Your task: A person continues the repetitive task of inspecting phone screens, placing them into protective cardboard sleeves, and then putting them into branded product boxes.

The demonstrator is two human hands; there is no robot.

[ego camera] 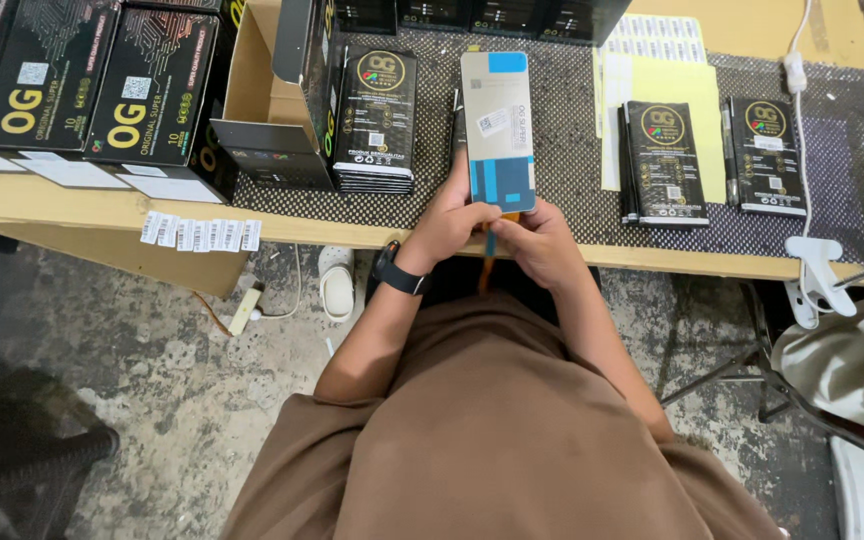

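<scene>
- Head view: a person seated at a workbench [652, 262] is holding a phone screen panel [497, 130] in both hands over the bench's near edge.
- Left hand [449, 222] is gripping the panel's lower left edge, fingers curled round it; a dark watch [398, 274] is sitting on that wrist.
- Right hand [539, 240] is pinching at the panel's bottom end, where an orange flex ribbon [492, 252] is hanging down between the two hands.
- Panel is rising straight away from the fingers, long axis running near-to-far, ribbon end toward the person, blue-tabbed end pointing away.
- Both hands are meeting at the same short end, neither clearly nearer.
- Beyond the fingertips to the left, a stack of flat black packets [376, 125] is resting on a checkered mat [562, 190]; another black packet [664, 160] is lying off to the right.
</scene>
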